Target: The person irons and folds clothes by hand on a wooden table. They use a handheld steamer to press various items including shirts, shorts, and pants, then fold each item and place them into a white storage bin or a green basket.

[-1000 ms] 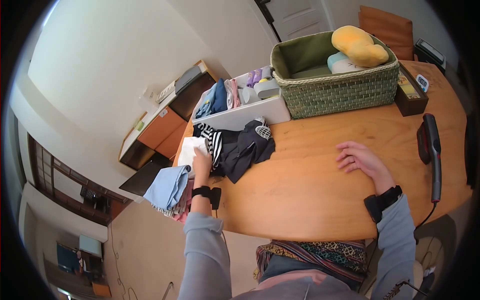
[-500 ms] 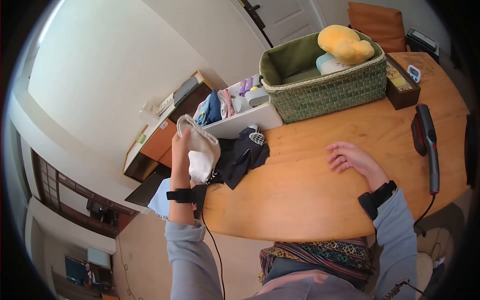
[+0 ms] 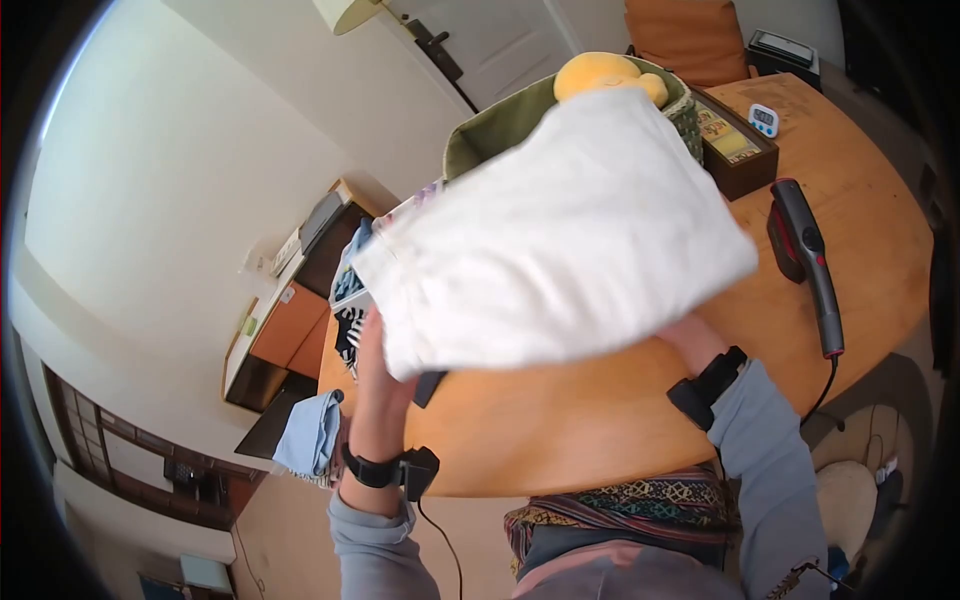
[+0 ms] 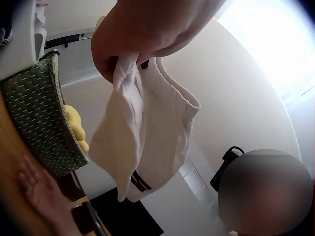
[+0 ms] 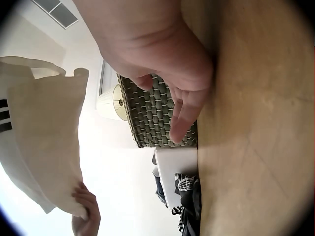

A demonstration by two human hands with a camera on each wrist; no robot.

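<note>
My left hand [image 3: 376, 368] holds up a pair of white shorts [image 3: 560, 240] by the waistband, over the table. The left wrist view shows the fingers gathered round the cloth below the palm, with the shorts [image 4: 152, 132] hanging and black stripes near the lower edge. In the head view the shorts cover most of my right hand [image 3: 690, 338]. The right wrist view shows this right hand [image 5: 167, 59] resting its edge on the table, fingers relaxed and holding nothing.
A green woven basket [image 3: 480, 140] with a yellow plush stands at the back, partly hidden. Beside it are a brown box [image 3: 750, 175] and a small timer [image 3: 763, 121]. A handheld steamer [image 3: 808, 260] lies at right. Folded blue clothing [image 3: 308, 435] sits at the left edge.
The left hand has picked the white shorts up off the left side of the table and spread them rightward across the view. The right hand stays on the table.
</note>
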